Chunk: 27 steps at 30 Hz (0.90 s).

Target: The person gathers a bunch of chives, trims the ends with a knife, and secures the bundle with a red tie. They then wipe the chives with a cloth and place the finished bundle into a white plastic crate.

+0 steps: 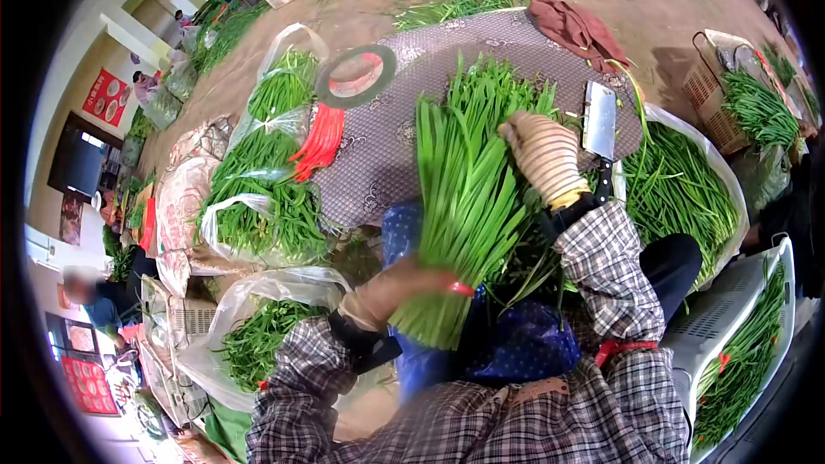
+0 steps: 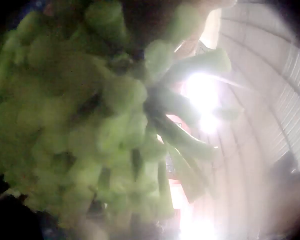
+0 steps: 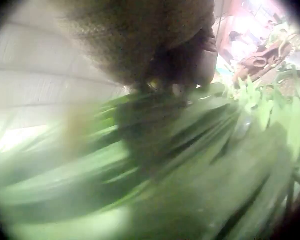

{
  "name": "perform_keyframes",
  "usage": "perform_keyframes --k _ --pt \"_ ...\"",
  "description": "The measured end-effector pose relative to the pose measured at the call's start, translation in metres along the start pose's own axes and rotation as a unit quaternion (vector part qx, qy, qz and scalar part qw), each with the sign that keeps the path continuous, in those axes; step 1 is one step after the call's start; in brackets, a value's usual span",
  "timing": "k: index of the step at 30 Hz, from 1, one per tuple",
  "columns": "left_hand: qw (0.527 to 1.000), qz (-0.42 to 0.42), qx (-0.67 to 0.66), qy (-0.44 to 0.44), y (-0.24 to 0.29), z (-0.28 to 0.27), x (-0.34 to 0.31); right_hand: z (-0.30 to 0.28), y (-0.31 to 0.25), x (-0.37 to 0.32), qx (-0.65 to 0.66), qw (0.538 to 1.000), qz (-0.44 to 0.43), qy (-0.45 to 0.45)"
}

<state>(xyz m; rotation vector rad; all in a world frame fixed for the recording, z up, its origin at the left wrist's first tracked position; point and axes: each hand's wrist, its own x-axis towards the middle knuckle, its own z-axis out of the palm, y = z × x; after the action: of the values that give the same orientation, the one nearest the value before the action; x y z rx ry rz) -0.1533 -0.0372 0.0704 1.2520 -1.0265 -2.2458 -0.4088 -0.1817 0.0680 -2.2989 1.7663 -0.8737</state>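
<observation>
A large bunch of garlic chives (image 1: 468, 180) slants over the person's lap, its leafy tips on the patterned round tabletop. Around its lower part runs a red band (image 1: 461, 289). The left hand (image 1: 391, 292), gloved and motion-blurred, grips the bunch beside the band. Cut stem ends (image 2: 125, 95) fill most of the left wrist view. Higher up on the right side, the right hand (image 1: 546, 155), in a striped glove, holds the leaves with curled fingers. Green leaves (image 3: 190, 165) spread beneath that hand in the right wrist view; its fingertips are partly in shadow.
On the table (image 1: 361, 163) are a cleaver (image 1: 599, 120), a roll of tape (image 1: 357, 76), red ties (image 1: 322, 139) and a brown cloth (image 1: 577, 30). Bags of greens (image 1: 266, 206) stand at left, another bag (image 1: 679, 198) and a crate (image 1: 743, 326) at right.
</observation>
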Motion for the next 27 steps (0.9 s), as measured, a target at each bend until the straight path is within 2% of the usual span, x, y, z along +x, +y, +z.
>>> perform_keyframes --k 1,2,4,5,8,10,12,13,15,16,17,18,19,20,21,22,23,24,25,26,27 --pt "1.000 0.001 -0.002 0.011 -0.001 0.000 0.002 0.005 0.005 -0.002 0.008 0.998 -0.032 0.053" --pt "1.000 -0.001 -0.003 0.009 -0.001 0.002 0.001 0.011 0.010 -0.004 0.006 0.998 -0.030 0.051" --pt "0.999 0.024 -0.047 0.005 0.002 0.008 -0.004 0.014 0.011 -0.007 -0.028 0.999 -0.004 0.022" --pt "0.999 0.023 -0.045 0.006 0.003 0.007 -0.004 0.003 0.002 -0.003 -0.032 0.998 0.045 -0.037" --pt "0.998 0.032 -0.046 -0.021 0.003 0.003 -0.005 -0.002 -0.007 0.005 0.009 0.999 0.042 -0.020" --pt "0.999 0.010 -0.046 -0.017 -0.005 -0.007 -0.002 0.003 -0.002 0.014 0.027 0.996 0.067 -0.052" --pt "0.997 0.032 -0.073 -0.016 0.000 0.006 -0.011 0.015 0.018 0.021 0.159 0.974 0.157 0.026" --pt "0.994 0.057 -0.097 -0.017 0.003 0.010 -0.013 0.011 0.027 0.021 0.278 0.926 0.241 0.083" --pt "0.993 0.062 -0.100 -0.010 0.000 0.008 -0.013 -0.002 0.056 0.021 0.226 0.935 0.247 0.116" --pt "0.992 0.071 -0.105 -0.003 -0.001 0.006 -0.013 -0.026 0.049 0.018 0.319 0.891 0.318 0.057" --pt "0.992 0.072 -0.106 -0.002 0.000 0.006 -0.013 -0.050 0.040 0.003 0.390 0.870 0.297 0.059" --pt "0.984 0.085 -0.153 -0.021 0.002 0.005 -0.013 -0.065 0.048 -0.010 0.365 0.891 0.270 0.016" --pt "0.974 0.099 -0.201 -0.040 0.003 0.005 -0.013 -0.091 0.041 -0.027 0.331 0.901 0.273 -0.068" --pt "0.973 0.103 -0.203 -0.039 0.005 0.004 -0.011 -0.096 0.030 -0.052 0.443 0.863 0.235 -0.063" --pt "0.965 0.083 -0.236 -0.080 0.009 0.002 -0.007 -0.079 0.032 -0.074 0.577 0.796 0.165 -0.076" --pt "0.955 0.062 -0.263 -0.125 0.013 0.001 0.000 -0.096 0.018 -0.091 0.379 0.866 0.235 -0.226" --pt "0.947 -0.013 -0.285 -0.149 0.011 -0.007 0.009 -0.084 0.010 -0.104 0.421 0.813 0.263 -0.303" --pt "0.944 0.088 -0.299 -0.105 -0.027 -0.017 0.033 -0.063 0.011 -0.124 0.515 0.759 0.263 -0.298" --pt "0.941 0.071 -0.296 -0.151 0.000 0.012 0.038 -0.048 0.006 -0.125 0.553 0.727 0.287 -0.288" --pt "0.935 0.053 -0.291 -0.196 0.027 0.039 0.038 -0.042 0.004 -0.117 0.648 0.655 0.281 -0.268" --pt "0.938 0.050 -0.275 -0.207 0.007 0.026 0.057 -0.025 0.010 -0.106 0.694 0.607 0.303 -0.239"
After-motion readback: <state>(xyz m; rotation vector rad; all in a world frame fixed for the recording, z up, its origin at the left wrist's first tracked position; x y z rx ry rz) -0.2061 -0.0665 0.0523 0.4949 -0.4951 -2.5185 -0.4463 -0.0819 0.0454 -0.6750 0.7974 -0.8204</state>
